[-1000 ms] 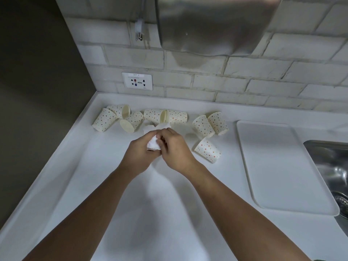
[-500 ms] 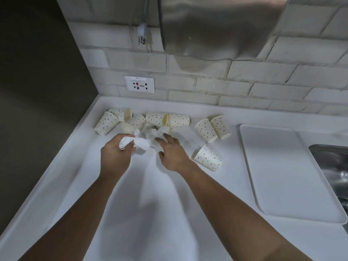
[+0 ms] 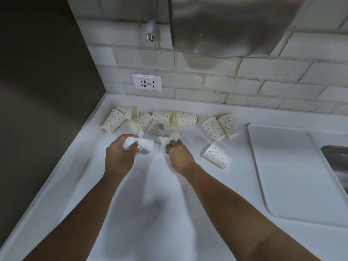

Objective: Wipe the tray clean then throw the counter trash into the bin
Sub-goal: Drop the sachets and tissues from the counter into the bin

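On the desk ahead of you, toward its far left, your left grip is curled round a crumpled white tissue. Your right grip pinches the near edge of a second tissue, which lies just beside the first on the surface. Beyond your hands and off to the right, the spotted paper cups lie tipped on their sides, none of them gathered. The tray sits well apart on the right, flat beside the sink. Its plain white face does not show whether it has been wiped. By my reading you are at the trash stage and have barely started. The second tissue needs lifting, every cup remains on the desk, and the bin is out of view.
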Tool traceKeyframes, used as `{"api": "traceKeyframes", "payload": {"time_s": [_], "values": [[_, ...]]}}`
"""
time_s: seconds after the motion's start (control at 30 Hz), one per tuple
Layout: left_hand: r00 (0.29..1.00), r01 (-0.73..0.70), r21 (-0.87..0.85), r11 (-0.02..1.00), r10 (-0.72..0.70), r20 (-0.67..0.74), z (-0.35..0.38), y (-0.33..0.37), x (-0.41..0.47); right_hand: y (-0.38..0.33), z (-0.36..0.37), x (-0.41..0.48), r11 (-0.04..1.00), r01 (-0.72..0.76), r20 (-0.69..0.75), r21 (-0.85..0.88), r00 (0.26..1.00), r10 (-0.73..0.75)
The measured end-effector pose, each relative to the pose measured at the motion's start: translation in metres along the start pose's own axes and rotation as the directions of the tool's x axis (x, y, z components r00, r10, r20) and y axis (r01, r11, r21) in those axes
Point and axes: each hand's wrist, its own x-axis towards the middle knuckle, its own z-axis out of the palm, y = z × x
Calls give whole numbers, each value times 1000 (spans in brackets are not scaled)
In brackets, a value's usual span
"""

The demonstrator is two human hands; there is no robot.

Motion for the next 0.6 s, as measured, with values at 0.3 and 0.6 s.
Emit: {"api": "traceKeyframes", "payload": {"time_s": [0.3,0.6], "values": [[1000,0,4,1000,0,7,2,-10,-4,7,-19,-6,883,-211,-103,420,955,277],[999,-39,44,998,38,26,1,-21,1,16,-14,-10,899,-428,56,-91,899,434]]}}
